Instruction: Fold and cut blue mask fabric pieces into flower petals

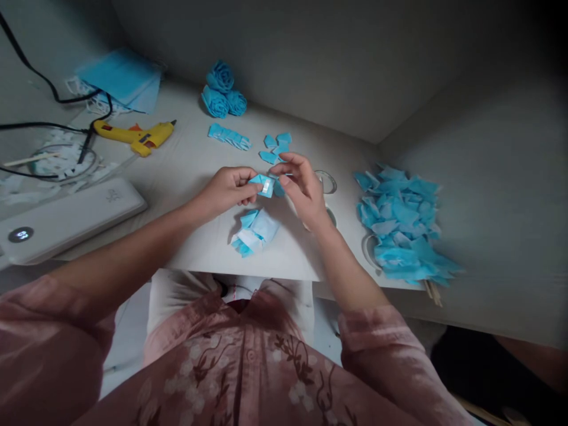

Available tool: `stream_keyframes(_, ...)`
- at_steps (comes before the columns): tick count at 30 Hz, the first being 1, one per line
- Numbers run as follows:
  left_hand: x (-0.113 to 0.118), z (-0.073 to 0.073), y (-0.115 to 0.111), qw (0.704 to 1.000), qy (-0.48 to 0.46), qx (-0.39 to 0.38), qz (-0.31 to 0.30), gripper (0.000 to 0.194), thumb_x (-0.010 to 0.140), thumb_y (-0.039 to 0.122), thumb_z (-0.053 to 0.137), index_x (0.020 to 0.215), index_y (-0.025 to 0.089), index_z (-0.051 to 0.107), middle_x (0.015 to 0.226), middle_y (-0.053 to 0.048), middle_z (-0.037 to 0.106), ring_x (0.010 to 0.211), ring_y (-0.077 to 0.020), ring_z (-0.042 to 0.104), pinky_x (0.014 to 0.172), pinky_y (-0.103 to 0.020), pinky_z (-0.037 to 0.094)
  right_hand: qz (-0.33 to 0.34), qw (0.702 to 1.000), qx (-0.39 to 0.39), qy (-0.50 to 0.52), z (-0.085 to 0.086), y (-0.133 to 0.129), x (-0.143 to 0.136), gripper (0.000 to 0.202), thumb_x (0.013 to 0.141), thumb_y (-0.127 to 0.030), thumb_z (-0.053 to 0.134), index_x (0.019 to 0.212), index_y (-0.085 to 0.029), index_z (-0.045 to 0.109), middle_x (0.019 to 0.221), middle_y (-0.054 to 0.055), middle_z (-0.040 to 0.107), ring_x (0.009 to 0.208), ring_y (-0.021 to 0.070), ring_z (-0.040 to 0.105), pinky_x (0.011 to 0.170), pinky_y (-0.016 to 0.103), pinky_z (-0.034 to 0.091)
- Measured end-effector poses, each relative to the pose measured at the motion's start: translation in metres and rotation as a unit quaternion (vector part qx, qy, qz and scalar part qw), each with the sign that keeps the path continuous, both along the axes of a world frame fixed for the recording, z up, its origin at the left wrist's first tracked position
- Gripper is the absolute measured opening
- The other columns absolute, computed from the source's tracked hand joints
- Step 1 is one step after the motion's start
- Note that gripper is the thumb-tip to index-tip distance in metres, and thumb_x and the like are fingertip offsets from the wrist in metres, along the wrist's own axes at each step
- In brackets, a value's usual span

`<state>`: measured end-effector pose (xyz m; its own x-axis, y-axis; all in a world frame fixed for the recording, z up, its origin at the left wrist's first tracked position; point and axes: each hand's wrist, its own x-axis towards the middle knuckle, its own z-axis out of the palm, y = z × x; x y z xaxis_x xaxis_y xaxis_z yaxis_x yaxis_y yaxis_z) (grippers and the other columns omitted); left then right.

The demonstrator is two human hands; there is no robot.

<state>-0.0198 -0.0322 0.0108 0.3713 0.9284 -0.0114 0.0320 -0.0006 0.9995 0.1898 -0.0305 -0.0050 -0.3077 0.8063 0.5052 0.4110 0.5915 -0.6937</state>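
My left hand point(228, 192) pinches a small folded blue piece of mask fabric point(265, 185) with a shiny pale strip, probably tape, on its face. Just right of it, my right hand point(304, 186) hovers with its fingers apart, and nothing shows between them. Small folded blue petals point(278, 144) lie behind my right hand, which partly covers them. A loose pile of blue and white cut pieces point(254, 232) rests on the table in front of my left hand. Rings that look like tape rolls point(327, 182) lie beside my right wrist, partly hidden by it.
Three blue fabric roses point(224, 92) and a row of folded petals point(229, 136) lie at the back. A yellow glue gun point(137, 137), a white power bank point(71, 220), scraps and stacked face masks point(122, 77) occupy the left. A large blue heap point(399, 219) sits right.
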Motion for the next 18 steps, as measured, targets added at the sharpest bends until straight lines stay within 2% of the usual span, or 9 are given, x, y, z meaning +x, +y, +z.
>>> stream_keyframes(3, 0.000, -0.002, 0.000, 0.999, 0.023, 0.022, 0.003, 0.015, 0.077, 0.023, 0.073, 0.071, 0.018, 0.060, 0.057, 0.003, 0.060, 0.052, -0.0086, 0.050, 0.052, -0.021, 0.037, 0.050, 0.997, -0.063, 0.003, -0.007, 0.003, -0.002, 0.060, 0.101, -0.058, 0.059, 0.150, -0.025, 0.051, 0.110, 0.007, 0.074, 0.097, 0.0197, 0.070, 0.088, 0.035, 0.059)
stream_keyframes(6, -0.001, -0.004, 0.001, 0.999, 0.029, 0.033, 0.002, 0.015, 0.076, 0.026, 0.074, 0.072, 0.018, 0.061, 0.058, 0.003, 0.059, 0.053, -0.0090, 0.051, 0.053, -0.022, 0.036, 0.050, 0.996, -0.074, -0.004, -0.010, 0.005, -0.005, 0.061, 0.099, -0.052, 0.064, 0.152, -0.024, 0.051, 0.105, 0.005, 0.072, 0.090, 0.0177, 0.068, 0.086, 0.033, 0.059)
stream_keyframes(10, -0.003, -0.005, 0.002, 0.999, -0.025, 0.022, -0.030, 0.022, 0.081, 0.037, 0.070, 0.076, 0.017, 0.063, 0.065, -0.001, 0.063, 0.056, -0.0095, 0.053, 0.055, -0.023, 0.040, 0.044, 0.996, -0.078, 0.010, -0.012, 0.006, -0.007, 0.058, 0.101, -0.047, 0.062, 0.153, -0.025, 0.050, 0.103, 0.004, 0.071, 0.090, 0.0175, 0.067, 0.086, 0.034, 0.059)
stream_keyframes(12, -0.003, -0.005, 0.002, 0.998, -0.033, 0.027, -0.035, 0.024, 0.080, 0.040, 0.071, 0.079, 0.018, 0.063, 0.067, -0.001, 0.065, 0.057, -0.0098, 0.054, 0.055, -0.023, 0.041, 0.050, 0.994, -0.090, 0.047, -0.014, 0.007, -0.008, 0.058, 0.101, -0.050, 0.063, 0.153, -0.026, 0.050, 0.103, 0.004, 0.070, 0.092, 0.0182, 0.067, 0.087, 0.035, 0.059)
stream_keyframes(15, 0.000, -0.005, 0.003, 0.999, -0.010, 0.050, -0.017, 0.025, 0.072, 0.035, 0.077, 0.082, 0.018, 0.062, 0.065, 0.003, 0.061, 0.057, -0.0093, 0.052, 0.054, -0.022, 0.039, 0.062, 0.987, -0.116, 0.093, -0.016, 0.007, -0.010, 0.064, 0.099, -0.059, 0.065, 0.152, -0.027, 0.050, 0.104, 0.004, 0.068, 0.094, 0.0193, 0.067, 0.088, 0.036, 0.059)
stream_keyframes(18, 0.002, -0.008, 0.004, 0.998, 0.005, 0.068, 0.005, 0.025, 0.071, 0.034, 0.077, 0.076, 0.019, 0.059, 0.062, 0.004, 0.058, 0.056, -0.0084, 0.050, 0.053, -0.021, 0.037, 0.069, 0.982, -0.136, 0.108, -0.018, 0.005, -0.013, 0.069, 0.096, -0.065, 0.065, 0.152, -0.026, 0.050, 0.105, 0.005, 0.067, 0.095, 0.0205, 0.067, 0.090, 0.038, 0.059)
